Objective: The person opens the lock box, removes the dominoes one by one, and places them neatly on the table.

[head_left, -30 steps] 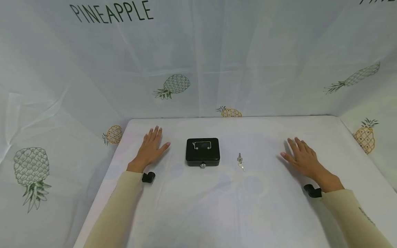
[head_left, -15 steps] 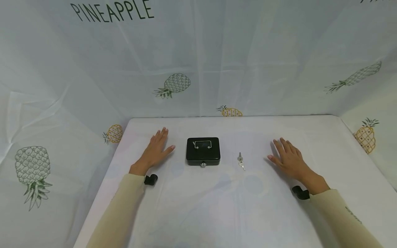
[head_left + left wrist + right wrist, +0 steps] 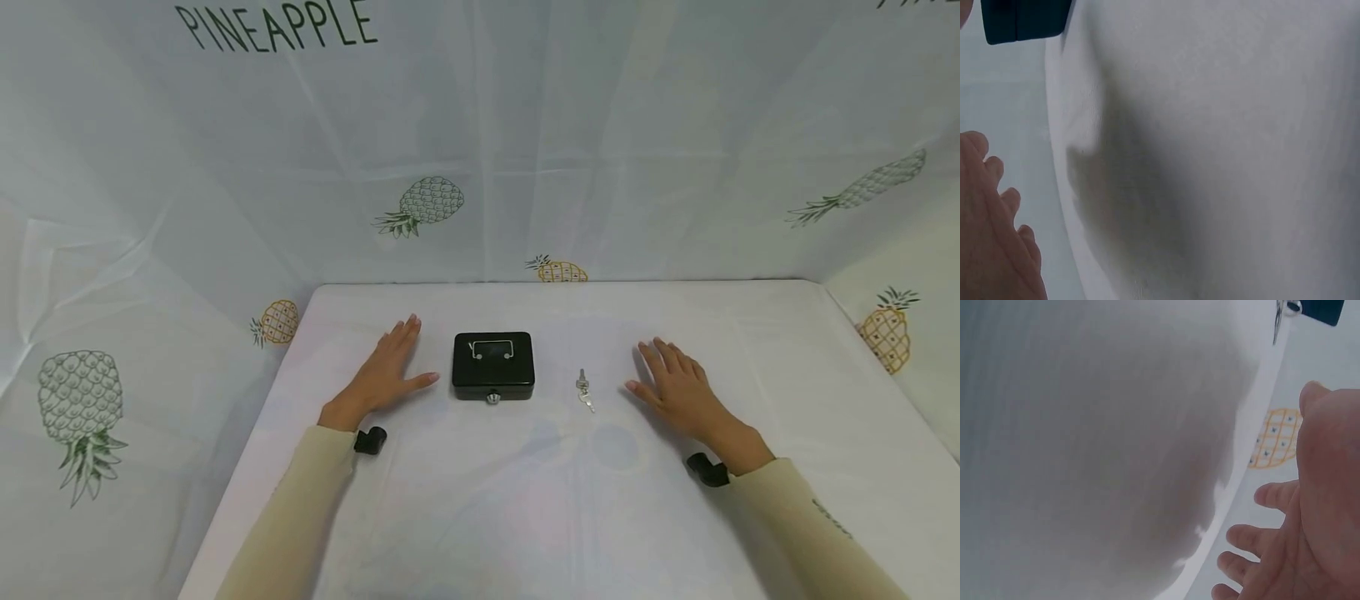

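Note:
A small black cash box point(image 3: 492, 367) with a wire handle on its lid and a round lock at its front lies closed on the white table. To its right is a pair of silver keys point(image 3: 583, 390). My left hand point(image 3: 382, 373), fingers straight and thumb spread, hovers left of the box without touching it. On the other side my right hand point(image 3: 678, 396) is held over the table right of the keys, fingers extended, holding nothing. In the left wrist view a corner of the cash box point(image 3: 1025, 19) shows; the right wrist view catches the keys point(image 3: 1285, 314) at the top.
A white cloth covers the table point(image 3: 480, 517). Behind it and at the sides hangs a pale curtain point(image 3: 645, 142) printed with pineapples. A small black camera mount sits at each wrist, the left mount point(image 3: 371, 440) and the right mount point(image 3: 707, 470).
Both hands have moved inward: the left hand rightward toward the cash box, the right hand leftward toward the keys. The box and keys have stayed in place on the table.

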Motion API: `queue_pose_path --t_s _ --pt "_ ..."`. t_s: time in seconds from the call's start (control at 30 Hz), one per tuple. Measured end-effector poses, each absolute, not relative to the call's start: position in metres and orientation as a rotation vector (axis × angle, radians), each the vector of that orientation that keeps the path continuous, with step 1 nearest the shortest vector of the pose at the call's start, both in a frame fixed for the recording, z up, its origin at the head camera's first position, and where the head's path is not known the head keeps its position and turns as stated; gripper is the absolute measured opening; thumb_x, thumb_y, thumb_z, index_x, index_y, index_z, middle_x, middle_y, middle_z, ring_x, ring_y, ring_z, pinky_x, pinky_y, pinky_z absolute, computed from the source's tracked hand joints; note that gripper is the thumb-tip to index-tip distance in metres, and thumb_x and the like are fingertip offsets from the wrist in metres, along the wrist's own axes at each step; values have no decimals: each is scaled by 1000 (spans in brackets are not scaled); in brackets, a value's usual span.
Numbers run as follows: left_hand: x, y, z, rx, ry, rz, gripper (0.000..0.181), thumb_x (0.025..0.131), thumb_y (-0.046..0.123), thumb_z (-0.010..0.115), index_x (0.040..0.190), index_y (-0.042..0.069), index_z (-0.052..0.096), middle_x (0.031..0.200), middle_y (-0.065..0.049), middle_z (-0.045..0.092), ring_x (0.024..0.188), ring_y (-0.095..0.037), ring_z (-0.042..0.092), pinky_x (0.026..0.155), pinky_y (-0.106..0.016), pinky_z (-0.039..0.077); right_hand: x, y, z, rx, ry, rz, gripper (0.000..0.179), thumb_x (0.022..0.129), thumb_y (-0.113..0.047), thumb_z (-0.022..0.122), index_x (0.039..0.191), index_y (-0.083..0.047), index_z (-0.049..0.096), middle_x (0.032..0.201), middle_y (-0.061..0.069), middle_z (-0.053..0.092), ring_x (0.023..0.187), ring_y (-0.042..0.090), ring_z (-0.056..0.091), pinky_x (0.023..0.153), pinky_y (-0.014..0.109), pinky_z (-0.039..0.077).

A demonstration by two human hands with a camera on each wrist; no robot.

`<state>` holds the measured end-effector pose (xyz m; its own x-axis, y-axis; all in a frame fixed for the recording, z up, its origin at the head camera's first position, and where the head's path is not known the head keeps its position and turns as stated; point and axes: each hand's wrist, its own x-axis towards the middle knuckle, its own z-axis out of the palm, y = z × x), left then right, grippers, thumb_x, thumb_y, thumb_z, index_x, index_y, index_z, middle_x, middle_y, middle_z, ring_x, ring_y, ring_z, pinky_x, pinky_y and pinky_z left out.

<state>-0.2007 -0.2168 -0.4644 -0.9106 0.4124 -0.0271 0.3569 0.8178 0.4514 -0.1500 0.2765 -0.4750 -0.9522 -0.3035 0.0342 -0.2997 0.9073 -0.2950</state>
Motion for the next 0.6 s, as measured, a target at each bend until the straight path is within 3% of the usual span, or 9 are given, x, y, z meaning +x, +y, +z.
queue_pose_path --t_s 0.23,0.6 --pt "-197 -209 -464 627 2829 727 111 95 54 71 170 5 7 178 -11 4 164 -35 5 135 -53 7 -148 260 -473 -530 3095 -412 67 105 -32 67 152 10 44 154 40 40 140 61 39 112 78 36" --pt "-190 -194 -468 612 2743 855 113 92 56 77 173 19 7 179 -4 10 164 -31 12 131 -61 23 -144 237 -473 -550 3123 -390 60 103 -33 70 145 7 53 146 35 51 134 58 48 109 75 42"
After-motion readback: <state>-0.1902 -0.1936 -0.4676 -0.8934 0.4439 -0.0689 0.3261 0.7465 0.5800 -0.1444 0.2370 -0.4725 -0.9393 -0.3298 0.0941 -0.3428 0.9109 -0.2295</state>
